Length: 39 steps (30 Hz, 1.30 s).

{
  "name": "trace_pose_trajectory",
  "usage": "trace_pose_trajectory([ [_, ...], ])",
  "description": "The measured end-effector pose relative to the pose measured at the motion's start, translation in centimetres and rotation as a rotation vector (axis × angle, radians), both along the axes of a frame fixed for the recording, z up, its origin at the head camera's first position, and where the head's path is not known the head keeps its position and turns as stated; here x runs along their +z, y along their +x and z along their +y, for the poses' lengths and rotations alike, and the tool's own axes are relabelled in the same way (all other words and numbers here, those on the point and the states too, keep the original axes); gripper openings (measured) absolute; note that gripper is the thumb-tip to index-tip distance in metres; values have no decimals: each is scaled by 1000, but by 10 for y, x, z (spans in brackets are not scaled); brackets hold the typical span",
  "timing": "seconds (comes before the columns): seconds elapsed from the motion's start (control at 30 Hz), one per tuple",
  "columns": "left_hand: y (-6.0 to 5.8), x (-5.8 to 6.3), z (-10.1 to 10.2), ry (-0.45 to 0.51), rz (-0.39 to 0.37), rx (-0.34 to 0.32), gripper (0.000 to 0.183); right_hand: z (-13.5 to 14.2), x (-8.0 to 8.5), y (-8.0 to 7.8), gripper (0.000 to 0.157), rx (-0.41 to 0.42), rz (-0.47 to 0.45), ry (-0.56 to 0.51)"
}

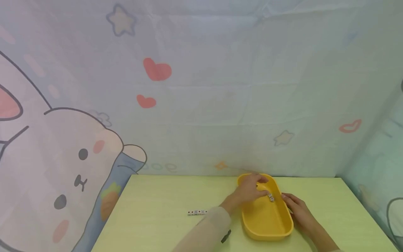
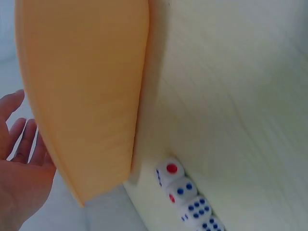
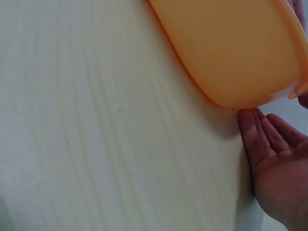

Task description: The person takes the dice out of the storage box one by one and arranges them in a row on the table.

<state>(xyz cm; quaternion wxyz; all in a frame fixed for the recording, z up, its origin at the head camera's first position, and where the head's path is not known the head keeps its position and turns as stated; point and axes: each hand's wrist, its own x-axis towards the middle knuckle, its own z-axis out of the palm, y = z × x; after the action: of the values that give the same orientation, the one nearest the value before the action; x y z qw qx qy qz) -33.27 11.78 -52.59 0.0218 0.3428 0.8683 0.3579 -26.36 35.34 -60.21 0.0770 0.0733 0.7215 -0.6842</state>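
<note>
My left hand [image 1: 247, 190] reaches over the near-left rim into a yellow plastic tray [image 1: 266, 220]. Its thumb and fingers are spread apart, close to a few white dice [image 1: 270, 197] on the tray floor. I see nothing plainly held between them, though the fingertips are partly hidden. In the left wrist view the hand [image 2: 24, 168] shows beyond the tray's wall [image 2: 86, 96]. My right hand [image 1: 299, 211] is at the tray's right side. Its fingers [image 3: 269, 137] are straight, with the tips against the outer wall in the right wrist view.
Left of the tray, several white dice [image 1: 197, 212] stand in a straight row on the pale wooden table [image 1: 151, 203]; their near end meets the left sleeve [image 1: 211, 227] in the head view. A printed cloth [image 1: 201, 105] hangs behind the table.
</note>
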Motion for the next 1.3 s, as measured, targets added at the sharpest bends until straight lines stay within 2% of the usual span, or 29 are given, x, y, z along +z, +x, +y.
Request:
trace_pose_trajectory([
  [0.33, 3, -11, 21, -87, -95, 24, 47, 0, 4, 1, 72, -13, -11, 10],
  [0.5, 3, -22, 33, -261, -43, -30, 55, 2, 7, 3, 73, 1, -1, 23],
  [0.6, 5, -27, 36, -324, -20, -31, 59, 1, 7, 5, 72, 6, 3, 25],
  [0.97, 12, -28, 33, -319, -55, 32, 51, -2, 6, 2, 70, 10, 16, -8],
  [1.3, 14, -31, 32, -357, 26, 35, 28, -4, 5, 4, 71, 7, 18, 16],
])
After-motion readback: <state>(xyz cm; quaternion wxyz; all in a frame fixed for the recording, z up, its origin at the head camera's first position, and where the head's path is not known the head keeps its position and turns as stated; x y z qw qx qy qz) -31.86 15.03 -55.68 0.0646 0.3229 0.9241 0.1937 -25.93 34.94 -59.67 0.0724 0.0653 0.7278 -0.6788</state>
